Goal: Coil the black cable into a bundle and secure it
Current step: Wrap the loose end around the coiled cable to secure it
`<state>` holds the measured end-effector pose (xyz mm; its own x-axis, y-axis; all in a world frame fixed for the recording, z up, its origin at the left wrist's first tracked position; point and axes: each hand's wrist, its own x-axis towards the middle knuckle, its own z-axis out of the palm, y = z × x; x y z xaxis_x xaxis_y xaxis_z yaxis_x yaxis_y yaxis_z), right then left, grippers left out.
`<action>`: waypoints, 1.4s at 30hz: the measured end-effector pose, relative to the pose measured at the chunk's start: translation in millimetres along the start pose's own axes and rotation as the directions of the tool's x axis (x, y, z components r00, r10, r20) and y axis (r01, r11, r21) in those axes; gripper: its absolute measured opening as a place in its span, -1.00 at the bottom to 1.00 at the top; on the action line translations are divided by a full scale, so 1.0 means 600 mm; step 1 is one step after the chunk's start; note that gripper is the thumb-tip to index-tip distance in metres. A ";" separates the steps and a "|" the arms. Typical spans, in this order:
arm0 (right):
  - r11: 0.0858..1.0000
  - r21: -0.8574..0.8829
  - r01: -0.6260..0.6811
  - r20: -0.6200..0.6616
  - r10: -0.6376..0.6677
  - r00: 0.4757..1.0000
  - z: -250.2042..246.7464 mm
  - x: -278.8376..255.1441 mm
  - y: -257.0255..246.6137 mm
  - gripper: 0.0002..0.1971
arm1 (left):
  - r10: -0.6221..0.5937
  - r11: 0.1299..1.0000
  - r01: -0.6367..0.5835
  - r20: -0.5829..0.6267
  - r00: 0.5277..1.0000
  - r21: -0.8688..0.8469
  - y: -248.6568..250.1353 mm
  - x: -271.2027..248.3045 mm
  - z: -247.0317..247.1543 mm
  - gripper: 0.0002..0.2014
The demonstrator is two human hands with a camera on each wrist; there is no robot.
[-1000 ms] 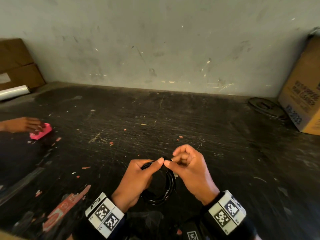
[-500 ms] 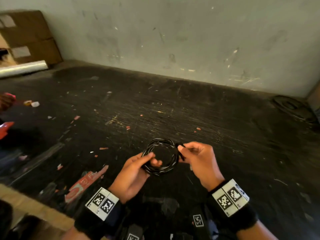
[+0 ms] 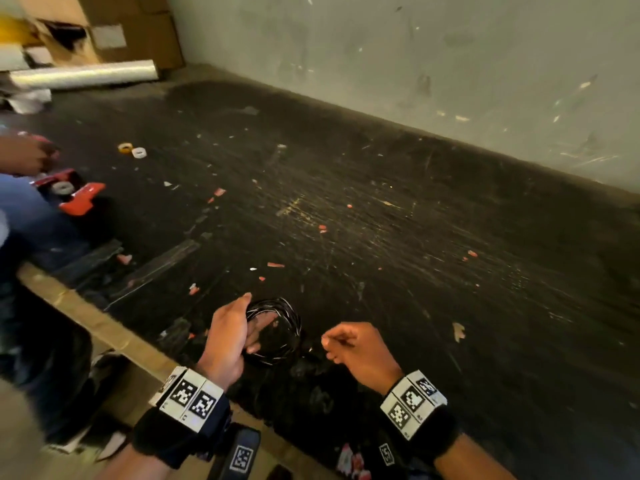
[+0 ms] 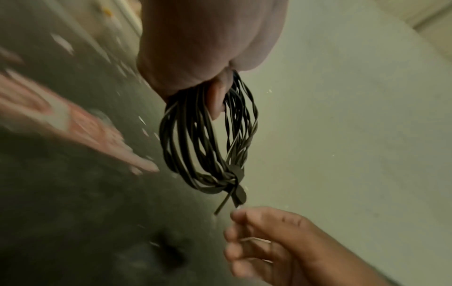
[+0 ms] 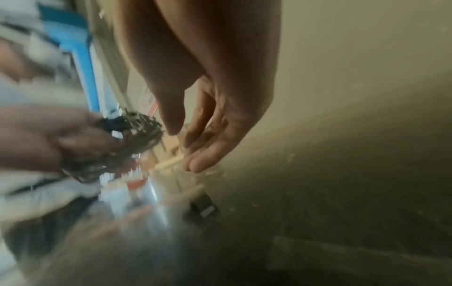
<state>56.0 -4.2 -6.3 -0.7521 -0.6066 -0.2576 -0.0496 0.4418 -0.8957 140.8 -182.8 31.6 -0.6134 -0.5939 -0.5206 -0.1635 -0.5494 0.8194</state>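
Observation:
The black cable [image 3: 291,327] is wound into a small round coil just above the dark table [image 3: 415,254]. A black strap [image 4: 236,174] cinches its loops at the end away from my left hand, with short tails sticking out. My left hand [image 3: 258,320] grips the coil's left side, thumb on top and fingers through the ring; in the left wrist view the cable [image 4: 181,135] hangs from those fingers [image 4: 217,104]. My right hand [image 3: 329,341] hovers a short way right of the coil, not touching it, fingers curled round a thin pale strip [image 4: 254,240].
Another person's hand [image 3: 24,154] works at the far left by a red tape dispenser [image 3: 72,195] and two small tape rolls [image 3: 133,150]. A film roll [image 3: 83,72] and cardboard boxes [image 3: 138,29] sit at the back left. The table's front edge [image 3: 104,323] runs close to my left wrist.
My right hand has let go of the strap end and drawn away to the right. The left hand keeps the coil. The head view has swung left.

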 end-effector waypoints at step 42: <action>0.961 0.120 0.249 -0.292 -0.205 0.934 -0.235 -0.147 -0.051 -0.70 | -0.123 0.819 -0.381 0.781 0.612 0.428 -0.025 -0.070 0.247 -0.78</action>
<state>30.9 129.1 95.0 -0.8843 -0.4643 0.0490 -0.1558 0.1943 -0.9685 54.6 -62.9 76.6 -0.9588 0.1631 -0.2327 -0.2313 0.0278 0.9725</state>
